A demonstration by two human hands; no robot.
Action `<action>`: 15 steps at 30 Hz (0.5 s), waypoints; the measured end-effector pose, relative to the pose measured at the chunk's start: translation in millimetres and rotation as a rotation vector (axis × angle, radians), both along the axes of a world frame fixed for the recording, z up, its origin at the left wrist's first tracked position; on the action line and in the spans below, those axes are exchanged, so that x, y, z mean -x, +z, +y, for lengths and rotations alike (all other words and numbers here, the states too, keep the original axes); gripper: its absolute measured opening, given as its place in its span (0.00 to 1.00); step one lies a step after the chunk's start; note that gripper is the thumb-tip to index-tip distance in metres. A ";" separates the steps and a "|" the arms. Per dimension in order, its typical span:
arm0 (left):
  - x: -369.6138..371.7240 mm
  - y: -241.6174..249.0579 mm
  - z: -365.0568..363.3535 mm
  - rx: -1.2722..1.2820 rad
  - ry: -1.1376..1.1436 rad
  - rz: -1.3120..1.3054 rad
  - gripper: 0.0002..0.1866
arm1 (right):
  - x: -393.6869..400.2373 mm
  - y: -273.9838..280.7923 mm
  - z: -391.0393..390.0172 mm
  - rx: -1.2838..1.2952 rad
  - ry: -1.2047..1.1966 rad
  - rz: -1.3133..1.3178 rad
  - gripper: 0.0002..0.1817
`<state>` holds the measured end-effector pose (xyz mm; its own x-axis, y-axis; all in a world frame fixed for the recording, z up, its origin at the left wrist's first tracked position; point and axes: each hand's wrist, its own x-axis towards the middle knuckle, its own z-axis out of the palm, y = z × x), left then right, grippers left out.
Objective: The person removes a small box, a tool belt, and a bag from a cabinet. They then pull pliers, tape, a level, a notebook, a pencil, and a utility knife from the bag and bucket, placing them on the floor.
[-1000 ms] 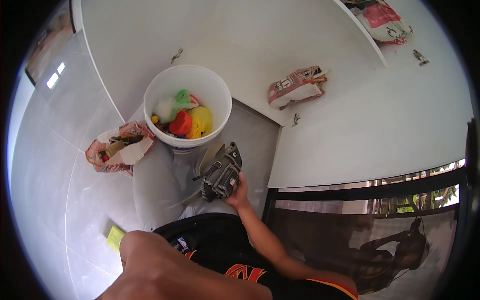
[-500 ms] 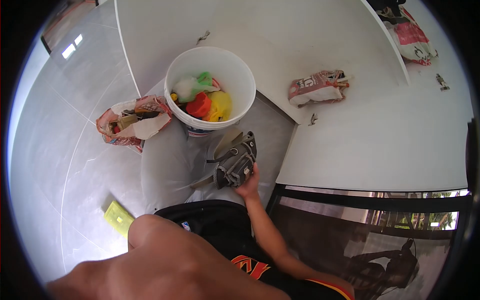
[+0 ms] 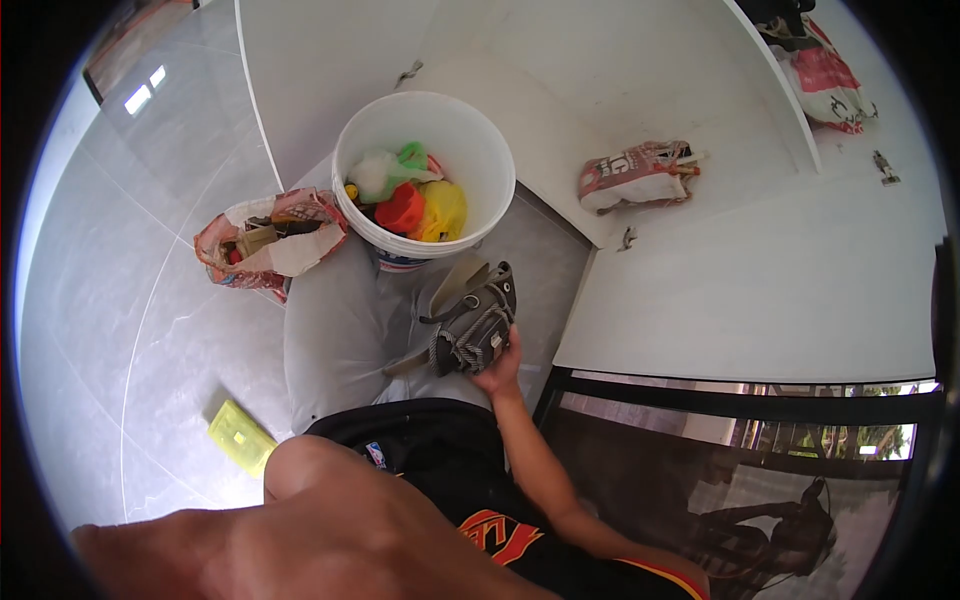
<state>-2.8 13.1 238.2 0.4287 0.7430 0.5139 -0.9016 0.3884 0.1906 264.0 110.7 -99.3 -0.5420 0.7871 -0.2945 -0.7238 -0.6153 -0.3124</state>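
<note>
Little has shifted since the earlier frame: the right hand [image 3: 497,366] stays on the dark grey shoe [image 3: 472,327], which sits a touch higher, and the person's bare knee fills more of the lower view. A white bucket [image 3: 492,160] stands on the grey tiled floor [image 3: 130,300] against a white wall. It holds a jumble of bright things: a red piece, a yellow piece, a green piece and something pale and fluffy. Just left of the bucket, touching it, lies an open printed bag [image 3: 268,248] with dark scraps inside. A second printed bag [image 3: 636,177] lies farther right. A yellow-green pad [image 3: 240,438] rests on the floor near the knee. The shoe lies just below the bucket, tilted, laces showing. The fingers [image 3: 514,340] are curled around the shoe's near edge, clamped on it. The left hand is out of view.
</note>
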 end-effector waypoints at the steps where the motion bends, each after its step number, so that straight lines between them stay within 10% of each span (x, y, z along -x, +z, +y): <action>1: 0.1 2.9 0.0 0.004 0.026 -0.034 0.25 | -0.2 -0.7 -0.2 0.002 0.003 0.001 0.31; 7: -20.4 -7.3 32.2 -0.303 0.080 -0.304 0.29 | 0.9 -0.2 1.4 0.007 -0.045 -0.064 0.30; 12: -21.1 -91.7 37.4 -0.242 0.512 0.179 0.29 | -0.3 5.7 0.6 0.034 -0.015 -0.037 0.30; 15: 6.2 -162.4 26.7 -0.028 0.356 0.672 0.22 | -1.2 4.9 -0.3 0.018 -0.009 0.037 0.29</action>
